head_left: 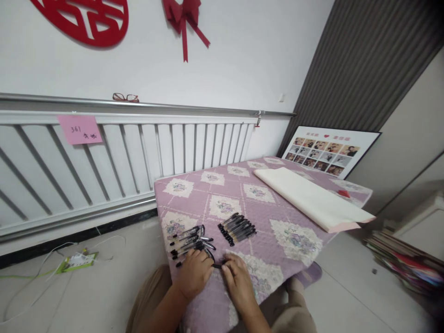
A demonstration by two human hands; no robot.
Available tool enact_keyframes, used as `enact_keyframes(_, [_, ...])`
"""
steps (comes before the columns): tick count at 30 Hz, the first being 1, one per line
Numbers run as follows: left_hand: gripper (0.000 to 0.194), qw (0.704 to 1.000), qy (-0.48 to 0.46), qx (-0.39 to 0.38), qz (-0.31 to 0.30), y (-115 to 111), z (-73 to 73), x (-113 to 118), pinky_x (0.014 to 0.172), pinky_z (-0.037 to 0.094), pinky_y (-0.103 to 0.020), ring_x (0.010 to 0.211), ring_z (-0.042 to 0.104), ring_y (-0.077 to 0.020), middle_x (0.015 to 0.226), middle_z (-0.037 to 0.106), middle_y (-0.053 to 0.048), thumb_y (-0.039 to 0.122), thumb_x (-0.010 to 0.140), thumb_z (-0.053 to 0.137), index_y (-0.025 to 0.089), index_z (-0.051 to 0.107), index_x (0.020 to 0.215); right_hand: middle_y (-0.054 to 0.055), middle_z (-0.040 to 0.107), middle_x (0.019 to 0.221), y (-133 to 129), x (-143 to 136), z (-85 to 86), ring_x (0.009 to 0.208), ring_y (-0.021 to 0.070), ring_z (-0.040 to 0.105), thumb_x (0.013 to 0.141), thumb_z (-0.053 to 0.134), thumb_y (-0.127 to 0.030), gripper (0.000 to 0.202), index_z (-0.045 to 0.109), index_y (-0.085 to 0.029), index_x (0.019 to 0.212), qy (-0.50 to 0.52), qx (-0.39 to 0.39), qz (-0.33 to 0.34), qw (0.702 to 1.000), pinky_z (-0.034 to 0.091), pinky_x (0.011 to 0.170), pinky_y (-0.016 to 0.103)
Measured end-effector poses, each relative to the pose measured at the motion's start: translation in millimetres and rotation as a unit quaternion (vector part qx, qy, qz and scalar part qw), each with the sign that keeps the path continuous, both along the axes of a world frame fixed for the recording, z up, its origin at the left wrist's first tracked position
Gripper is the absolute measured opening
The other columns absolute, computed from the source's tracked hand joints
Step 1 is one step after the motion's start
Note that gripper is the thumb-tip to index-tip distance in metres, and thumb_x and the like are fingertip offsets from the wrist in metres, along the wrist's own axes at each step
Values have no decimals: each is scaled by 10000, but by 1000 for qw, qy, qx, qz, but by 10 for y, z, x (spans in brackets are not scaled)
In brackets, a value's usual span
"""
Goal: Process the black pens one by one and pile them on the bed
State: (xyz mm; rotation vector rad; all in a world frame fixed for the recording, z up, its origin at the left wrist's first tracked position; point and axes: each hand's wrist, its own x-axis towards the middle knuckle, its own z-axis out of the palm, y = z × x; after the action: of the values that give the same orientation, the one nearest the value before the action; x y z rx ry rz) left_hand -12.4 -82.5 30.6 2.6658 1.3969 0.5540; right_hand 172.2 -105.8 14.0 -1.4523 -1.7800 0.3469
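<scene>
My left hand [194, 274] rests at the near left part of the table, its fingers curled round one end of a black pen [217, 266]. From the other side my right hand [238, 281] closes its thumb and fingers on the same pen, so only a short dark stretch shows between the hands. Just beyond my left hand lies a loose, untidy group of black-capped clear pens [187, 240], some crossing at angles. Farther right, several similar pens [238, 228] lie side by side in a neat slanted row.
A purple flowered cloth covers the table [260, 192]. Folded cream paper [305, 196] lies across its right side, and a photo board [317, 152] leans behind. A white radiator [194, 143] runs along the wall. On the floor are a power strip [78, 261] with cords and stacked papers [409, 263].
</scene>
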Motion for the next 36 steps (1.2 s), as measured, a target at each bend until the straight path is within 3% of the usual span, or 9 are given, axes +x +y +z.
enact_keyframes(9, [126, 1000, -27, 3, 13, 11, -11, 0, 863, 319, -358, 922, 516, -190, 939, 611, 11, 282, 917, 497, 266, 611, 967, 90, 632, 1129, 25, 57, -72, 1096, 244, 552, 831, 542, -347, 156, 638, -228, 862, 90, -8, -22, 996, 411, 984, 444])
enact_keyframes(16, [121, 998, -53, 6, 37, -5, 7, 1, 852, 344, -362, 907, 531, -201, 925, 617, -4, 254, 888, 528, 256, 622, 964, 97, 665, 1017, 22, 114, -98, 973, 234, 604, 849, 503, -413, 255, 636, -201, 902, 159, -15, -100, 982, 475, 887, 391])
enact_keyframes(20, [121, 995, -59, 27, 77, 8, -29, 5, 861, 355, -383, 915, 535, -216, 927, 619, -11, 235, 885, 524, 251, 624, 951, 99, 664, 1024, 37, 61, -98, 995, 254, 591, 827, 545, -362, 211, 680, -209, 880, 80, -5, -85, 993, 445, 923, 429])
enact_keyframes(23, [123, 991, -64, 45, 106, 4, -61, -4, 862, 363, -395, 907, 539, -223, 916, 619, -16, 232, 888, 519, 253, 629, 939, 84, 648, 1098, 46, 13, -89, 1060, 253, 571, 802, 586, -308, 268, 675, -235, 1044, 22, 10, -52, 998, 429, 961, 432])
enact_keyframes(26, [132, 989, -68, 50, 119, -27, -75, -27, 875, 366, -394, 920, 542, -223, 923, 620, -19, 225, 880, 533, 260, 636, 956, 80, 636, 1141, 48, 1, -94, 1095, 253, 561, 784, 612, -300, 383, 621, -237, 1162, -8, 20, -61, 998, 437, 968, 424])
enact_keyframes(32, [107, 992, -27, 0, 124, -136, -89, -103, 887, 361, -384, 939, 548, -211, 928, 631, -2, 236, 872, 566, 271, 652, 925, 82, 609, 1216, 34, 37, -108, 1144, 263, 545, 705, 658, -212, 519, 590, -233, 1220, -78, 5, -41, 996, 433, 989, 406])
enact_keyframes(36, [96, 990, -25, -27, 137, -182, -130, -163, 877, 359, -382, 969, 537, -216, 972, 629, 2, 248, 868, 586, 280, 654, 927, 85, 623, 1200, 45, 78, -49, 1121, 261, 557, 723, 636, -190, 473, 610, -229, 1193, -98, -19, -25, 995, 431, 980, 397])
